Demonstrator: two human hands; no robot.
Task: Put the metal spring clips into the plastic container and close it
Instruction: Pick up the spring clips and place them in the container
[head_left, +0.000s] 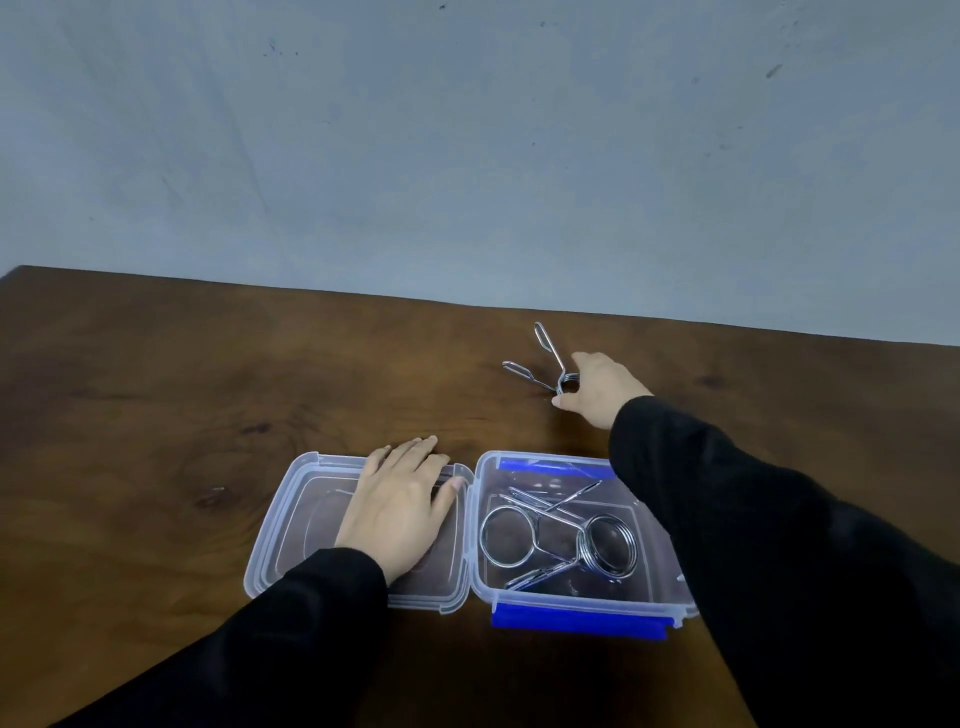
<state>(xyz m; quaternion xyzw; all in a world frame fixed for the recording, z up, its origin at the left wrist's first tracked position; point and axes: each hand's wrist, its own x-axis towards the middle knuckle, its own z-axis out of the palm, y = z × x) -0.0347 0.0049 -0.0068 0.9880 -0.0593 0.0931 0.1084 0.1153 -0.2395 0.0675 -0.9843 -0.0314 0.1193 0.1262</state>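
while left hand (400, 512) lies flat on lid (291, 519), right hand (602, 387) pinches spring clip (550, 364)

Left hand (397, 512) lies flat, palm down, fingers together; right hand (602, 387) reaches forward on an outstretched arm, fingers curled in a grip.

Open container (665, 597) mouth partly crossed by right sleeve (727, 499). Two spring clips (561, 535) occupy its floor. Surrounding table (156, 415) lies bare.

dark wooden table (156, 415) under open container (649, 592), lid (291, 525), spring clip (545, 364)
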